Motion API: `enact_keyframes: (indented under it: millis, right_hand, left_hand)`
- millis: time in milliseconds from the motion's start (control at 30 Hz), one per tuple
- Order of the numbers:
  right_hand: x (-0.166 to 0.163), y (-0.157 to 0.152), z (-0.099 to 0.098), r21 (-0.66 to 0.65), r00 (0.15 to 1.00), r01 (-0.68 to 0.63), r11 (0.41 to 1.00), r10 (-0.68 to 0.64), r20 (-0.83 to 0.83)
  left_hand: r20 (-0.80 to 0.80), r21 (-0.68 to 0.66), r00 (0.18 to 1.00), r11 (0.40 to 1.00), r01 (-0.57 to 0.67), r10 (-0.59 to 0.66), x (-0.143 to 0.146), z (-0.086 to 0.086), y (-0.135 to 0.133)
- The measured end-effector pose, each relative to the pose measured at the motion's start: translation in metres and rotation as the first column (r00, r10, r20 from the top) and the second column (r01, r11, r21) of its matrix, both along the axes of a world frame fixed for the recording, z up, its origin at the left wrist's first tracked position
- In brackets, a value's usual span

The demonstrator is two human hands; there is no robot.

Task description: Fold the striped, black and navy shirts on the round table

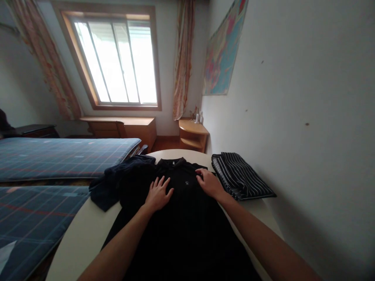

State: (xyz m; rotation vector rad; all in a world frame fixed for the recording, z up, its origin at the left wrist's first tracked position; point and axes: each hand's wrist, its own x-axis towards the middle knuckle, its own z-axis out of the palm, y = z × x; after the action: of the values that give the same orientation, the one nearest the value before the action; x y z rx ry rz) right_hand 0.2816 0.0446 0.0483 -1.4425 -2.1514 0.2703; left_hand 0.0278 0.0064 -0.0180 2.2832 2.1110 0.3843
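A black polo shirt point(187, 226) lies spread on a pale round table point(76, 238), its collar at the far end and a small light logo on the chest. My left hand point(158, 194) rests flat on the left part of its chest, fingers spread. Near the shoulder on the right, my right hand point(208, 182) touches the shirt with its fingers bent; whether cloth is pinched under the fingertips cannot be made out. Dark navy clothing point(109, 185) lies bunched to the left of the shirt. On the right sits a folded black-and-white striped garment point(241, 175).
Two plaid mattresses point(64, 156) stand to the left of the table. A white wall point(310, 164) runs close along the right side. Beyond the table are a small corner shelf point(193, 127), a wooden desk point(137, 123) with a chair, and a window point(117, 62) between curtains.
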Motion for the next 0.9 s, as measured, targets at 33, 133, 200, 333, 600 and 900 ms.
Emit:
enact_keyframes:
  millis: [33,133,200,333,600,900]
  right_hand:
    - [0.004,0.015,0.0,0.005,0.999,0.038,0.999,-0.038,0.008]
    - [0.006,0.051,-0.003,0.027,0.986,0.145,0.989,-0.147,0.079]
    - [0.001,0.067,-0.007,-0.006,0.965,0.216,0.976,-0.213,0.156]
    - [-0.01,0.085,-0.011,-0.107,0.913,0.321,0.941,-0.277,0.299]
    - [0.004,0.104,0.008,-0.014,0.792,0.541,0.841,-0.503,0.347]
    - [-0.051,0.092,-0.021,-0.027,0.914,0.201,0.979,-0.177,0.364]
  left_hand:
    - [0.004,-0.001,1.0,1.0,0.003,-0.003,-0.001,-0.001,-0.001]
    - [0.005,0.0,1.0,1.0,0.004,-0.004,-0.002,-0.001,0.0]
    - [0.004,0.006,1.0,1.0,0.009,-0.009,-0.002,-0.002,0.002]
    - [0.007,0.016,1.0,1.0,0.022,-0.023,-0.001,-0.004,0.004]
    - [0.081,0.039,0.997,0.999,0.004,-0.008,-0.001,0.003,0.009]
    - [0.123,0.047,0.978,0.985,0.164,-0.169,0.001,0.006,0.004]
